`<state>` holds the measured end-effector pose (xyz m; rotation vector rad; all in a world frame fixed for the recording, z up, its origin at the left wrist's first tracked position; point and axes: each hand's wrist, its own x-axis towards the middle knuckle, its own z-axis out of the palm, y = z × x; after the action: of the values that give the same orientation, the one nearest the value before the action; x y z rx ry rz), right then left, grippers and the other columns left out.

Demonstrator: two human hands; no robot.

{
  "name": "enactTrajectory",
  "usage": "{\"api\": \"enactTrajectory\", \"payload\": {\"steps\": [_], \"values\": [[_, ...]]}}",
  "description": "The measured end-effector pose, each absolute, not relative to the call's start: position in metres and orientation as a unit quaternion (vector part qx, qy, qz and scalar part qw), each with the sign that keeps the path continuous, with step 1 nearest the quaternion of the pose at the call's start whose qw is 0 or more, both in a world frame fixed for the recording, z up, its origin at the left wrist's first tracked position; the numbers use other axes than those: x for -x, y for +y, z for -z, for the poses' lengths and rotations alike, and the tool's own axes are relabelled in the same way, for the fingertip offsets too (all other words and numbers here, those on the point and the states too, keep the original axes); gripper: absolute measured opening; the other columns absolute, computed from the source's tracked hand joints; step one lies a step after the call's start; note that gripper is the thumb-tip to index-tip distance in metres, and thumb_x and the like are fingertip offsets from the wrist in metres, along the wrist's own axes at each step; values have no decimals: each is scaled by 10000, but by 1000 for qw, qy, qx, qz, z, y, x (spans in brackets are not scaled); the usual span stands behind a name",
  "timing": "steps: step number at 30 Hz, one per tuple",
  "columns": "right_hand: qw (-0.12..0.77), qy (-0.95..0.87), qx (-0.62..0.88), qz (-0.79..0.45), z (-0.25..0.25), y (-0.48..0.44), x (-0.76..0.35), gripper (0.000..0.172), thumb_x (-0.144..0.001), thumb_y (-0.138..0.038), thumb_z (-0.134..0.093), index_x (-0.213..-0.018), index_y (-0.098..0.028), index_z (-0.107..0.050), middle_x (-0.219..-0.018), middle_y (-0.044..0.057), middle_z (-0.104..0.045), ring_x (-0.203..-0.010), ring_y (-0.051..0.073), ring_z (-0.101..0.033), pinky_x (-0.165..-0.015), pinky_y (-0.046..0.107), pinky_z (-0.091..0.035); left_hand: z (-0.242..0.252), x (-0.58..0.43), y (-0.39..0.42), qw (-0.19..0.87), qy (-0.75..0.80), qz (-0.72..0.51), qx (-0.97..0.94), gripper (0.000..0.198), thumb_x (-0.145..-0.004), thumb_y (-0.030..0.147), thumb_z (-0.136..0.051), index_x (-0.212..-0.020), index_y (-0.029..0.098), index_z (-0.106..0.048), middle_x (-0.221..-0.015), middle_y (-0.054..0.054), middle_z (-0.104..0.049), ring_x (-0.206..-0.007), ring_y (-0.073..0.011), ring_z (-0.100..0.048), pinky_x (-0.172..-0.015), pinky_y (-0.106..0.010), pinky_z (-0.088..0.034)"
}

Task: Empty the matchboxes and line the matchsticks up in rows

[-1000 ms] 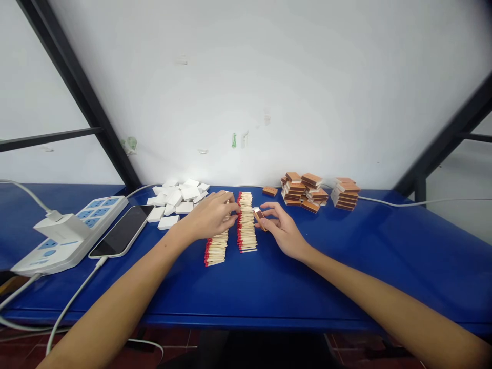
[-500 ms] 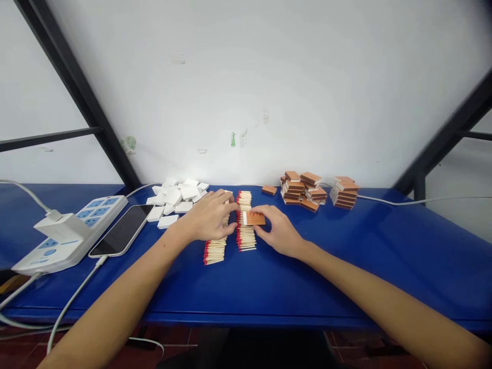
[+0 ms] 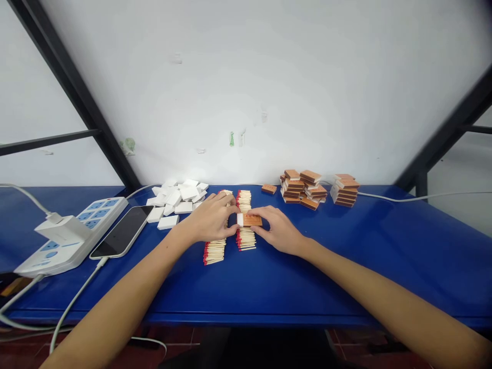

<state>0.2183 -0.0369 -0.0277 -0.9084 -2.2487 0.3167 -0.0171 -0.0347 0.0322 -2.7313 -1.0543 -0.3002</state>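
Note:
A brown matchbox (image 3: 252,220) with its white inner tray (image 3: 240,220) sticking out at the left end lies level over a row of matches (image 3: 246,240). My right hand (image 3: 279,230) pinches the brown sleeve between thumb and fingers. Thumb and index finger of my left hand (image 3: 211,218) close at the tray's white end, seemingly touching it. Under and beside the left hand runs a second row of matches (image 3: 214,252), partly covered. Both rows have red heads pointing left.
White trays (image 3: 182,195) lie heaped at the back left. Stacks of brown matchboxes (image 3: 303,189) and another stack (image 3: 345,192) stand at the back right, with a single matchbox (image 3: 269,189) nearby. A phone (image 3: 122,231) and power strip (image 3: 73,233) with cables occupy the left.
The matchbox has shifted slightly left, and its white tray end now meets my left fingertips. My right hand moved with it; my left hand stayed nearly in place.

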Motion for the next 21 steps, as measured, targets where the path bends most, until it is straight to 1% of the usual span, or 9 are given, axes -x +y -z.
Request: {"api": "enactTrajectory", "payload": {"steps": [4,10,14,17,21], "values": [[322,-866,363,-123,24,-38,-226,313,-915,-283,-631,-1226,-254,-612,-1209,62,-700,-1053,258,-625,-937,449,-471,-33,16,-35,94,-362,89,923,352,-880,425,-602,-1109,184,-716,-1128,-110,-621,-997,-281,-569,-864,-424,-421],[299,-866,379,-130,20,-39,-233,316,-892,-255,-639,-1207,-248,-618,-1181,59,-707,-1014,258,-631,-900,441,-493,-33,15,-34,84,-369,73,923,343,-871,412,-614,-1103,182,-717,-1082,-110,-644,-983,-277,-593,-846,-418,-418],[297,-874,366,-119,20,-37,-243,326,-892,-257,-630,-1218,-261,-622,-1180,60,-704,-1041,257,-635,-921,435,-494,-34,15,-35,89,-369,68,923,340,-869,411,-611,-1097,182,-718,-1066,-113,-644,-970,-276,-597,-831,-413,-416],[258,-886,372,-96,20,-31,-256,301,-900,-256,-609,-1200,-260,-637,-1153,66,-707,-1035,254,-646,-895,407,-503,-34,15,-35,96,-365,66,924,336,-873,411,-601,-1084,179,-719,-1054,-114,-644,-971,-275,-593,-829,-408,-415],[200,-876,437,-27,20,-17,-279,235,-897,-209,-576,-1113,-229,-666,-1095,86,-714,-969,261,-666,-824,386,-513,-33,16,-34,104,-366,66,923,340,-875,416,-592,-1081,177,-717,-1058,-113,-642,-962,-274,-592,-832,-413,-417]]}}
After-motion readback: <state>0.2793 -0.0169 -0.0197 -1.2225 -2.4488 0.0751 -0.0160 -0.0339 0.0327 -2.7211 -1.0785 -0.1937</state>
